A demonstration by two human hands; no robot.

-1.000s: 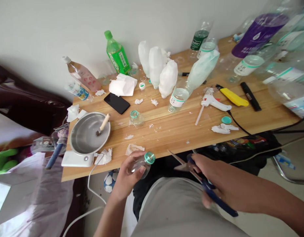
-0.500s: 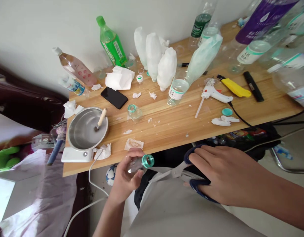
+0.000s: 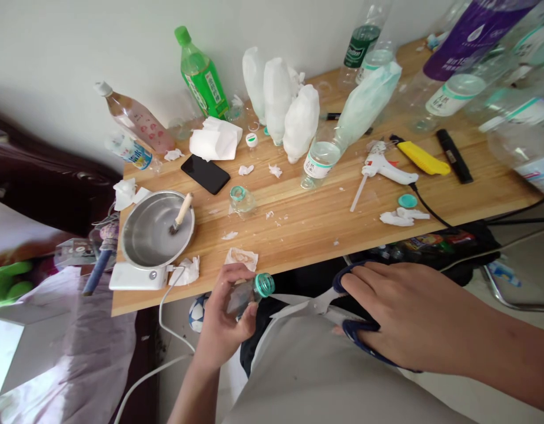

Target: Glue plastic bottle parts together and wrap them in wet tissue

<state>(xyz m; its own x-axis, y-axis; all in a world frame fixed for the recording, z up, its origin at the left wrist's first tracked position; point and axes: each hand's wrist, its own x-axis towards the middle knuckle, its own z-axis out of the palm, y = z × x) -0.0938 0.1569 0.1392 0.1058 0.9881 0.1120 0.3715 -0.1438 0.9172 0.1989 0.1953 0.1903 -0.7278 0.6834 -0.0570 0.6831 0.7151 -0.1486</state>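
Note:
My left hand [image 3: 228, 315] is closed around a clear plastic bottle top [image 3: 242, 296] with a teal ring at its neck. The neck points right, toward the scissors. My right hand [image 3: 400, 312] grips dark-blue-handled scissors [image 3: 321, 302], fingers through the loops. The blades are slightly apart, and their tips are close to the bottle neck; whether they touch it I cannot tell. Both hands are in front of the table's near edge, over my lap. Another cut bottle top [image 3: 242, 202] with a teal ring stands on the wooden table [image 3: 298, 218].
A steel pot [image 3: 158, 229] holds a brush [image 3: 182, 213]. Behind are a phone [image 3: 205, 174], tissues [image 3: 216, 139], white-coated bottles [image 3: 276, 100] and a green bottle [image 3: 204, 82]. At right lie a glue gun [image 3: 387, 169], a yellow cutter [image 3: 422, 156] and a black marker [image 3: 454, 155].
The bottle top has turned slightly in my left hand, so its mouth faces me less. The scissors have shifted a little right, and their blades seem slightly wider apart.

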